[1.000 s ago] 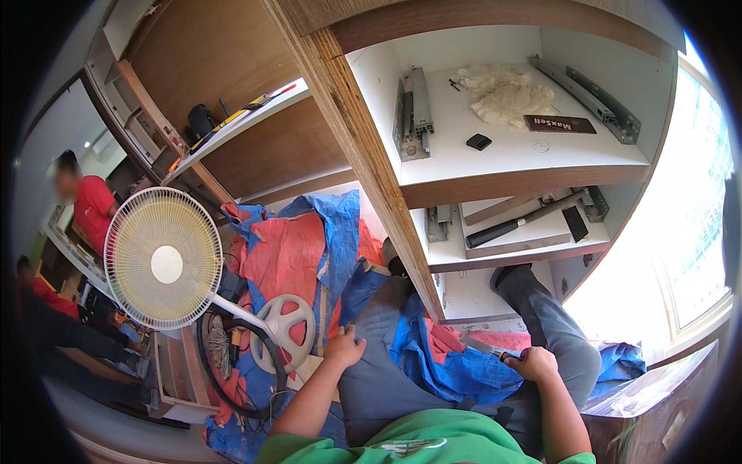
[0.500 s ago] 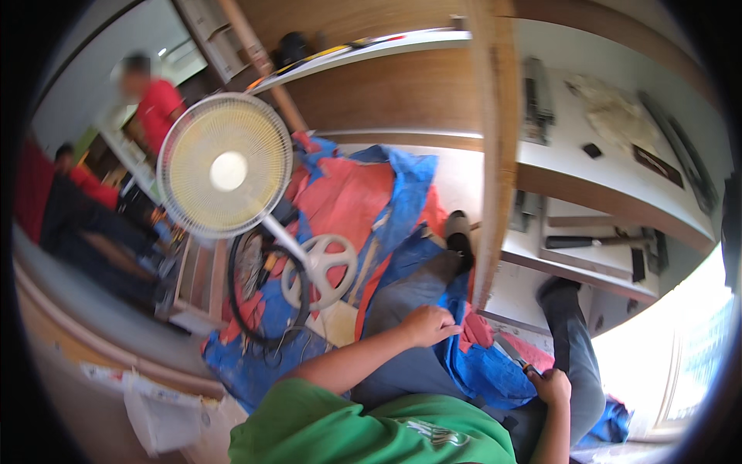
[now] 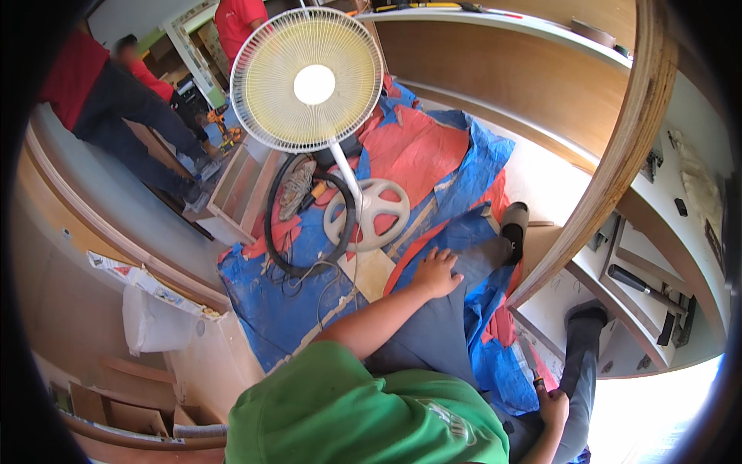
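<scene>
My left hand (image 3: 437, 273) lies on my bent left knee with its fingers spread, holding nothing. Low at the right, my right hand (image 3: 553, 407) is closed around a screwdriver (image 3: 539, 380) with a dark and orange handle. The screwdriver points away from me, beside my right leg, and its thin shaft is hard to make out. Blue and red tarp (image 3: 502, 371) lies crumpled between my legs. A wooden cabinet (image 3: 610, 155) stands open at the right, and my right foot reaches in under its lower shelf.
A white standing fan (image 3: 309, 85) rises ahead, with a black hose (image 3: 272, 209) looped beside its base. A wooden drawer box (image 3: 241, 185) sits farther left. A hammer (image 3: 641, 284) rests in the cabinet. People in red shirts (image 3: 81, 73) stand at the far left.
My view has swung left, so the fan and cabinet sit farther right. The left hand has gone from loosely curled above my leg to spread on the knee. My right hand keeps the screwdriver.
</scene>
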A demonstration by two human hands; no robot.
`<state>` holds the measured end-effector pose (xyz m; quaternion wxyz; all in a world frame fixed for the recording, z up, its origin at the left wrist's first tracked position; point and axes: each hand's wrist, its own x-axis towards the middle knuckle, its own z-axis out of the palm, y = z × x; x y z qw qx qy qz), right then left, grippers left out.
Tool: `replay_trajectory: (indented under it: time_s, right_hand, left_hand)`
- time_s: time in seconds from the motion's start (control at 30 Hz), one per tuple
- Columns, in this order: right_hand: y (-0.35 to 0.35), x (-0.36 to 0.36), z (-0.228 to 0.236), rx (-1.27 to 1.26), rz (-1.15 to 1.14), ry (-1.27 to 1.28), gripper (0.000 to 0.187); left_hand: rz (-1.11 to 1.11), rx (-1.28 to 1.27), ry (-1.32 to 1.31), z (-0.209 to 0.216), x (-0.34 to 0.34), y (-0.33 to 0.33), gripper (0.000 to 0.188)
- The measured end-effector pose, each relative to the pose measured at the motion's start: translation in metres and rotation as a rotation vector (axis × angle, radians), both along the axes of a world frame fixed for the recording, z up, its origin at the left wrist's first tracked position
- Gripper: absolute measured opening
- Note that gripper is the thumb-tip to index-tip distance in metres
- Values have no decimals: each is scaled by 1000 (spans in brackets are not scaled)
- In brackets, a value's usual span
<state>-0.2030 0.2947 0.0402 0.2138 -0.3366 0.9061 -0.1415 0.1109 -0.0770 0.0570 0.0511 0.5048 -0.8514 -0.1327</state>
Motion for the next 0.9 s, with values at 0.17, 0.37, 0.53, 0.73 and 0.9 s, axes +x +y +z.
replay_trajectory:
  time_s: [0.17,0.37,0.53,0.73,0.9]
  right_hand:
    - [1,2,2,9,5,13,54]
    - [-2,3,3,37,11,-7,54]
    - [-3,2,3,47,25,-13,53]
    - [-3,1,1,52,21,-22,54]
    - [-3,1,1,45,-25,-51,55]
  left_hand:
    - [13,36,-1,4,-3,-2,67]
    - [10,3,23,-4,-1,-3,65]
    - [16,-44,15,-6,-2,-4,64]
    - [25,-24,13,-5,-3,-4,64]
    - [18,-42,31,-10,-2,-7,64]
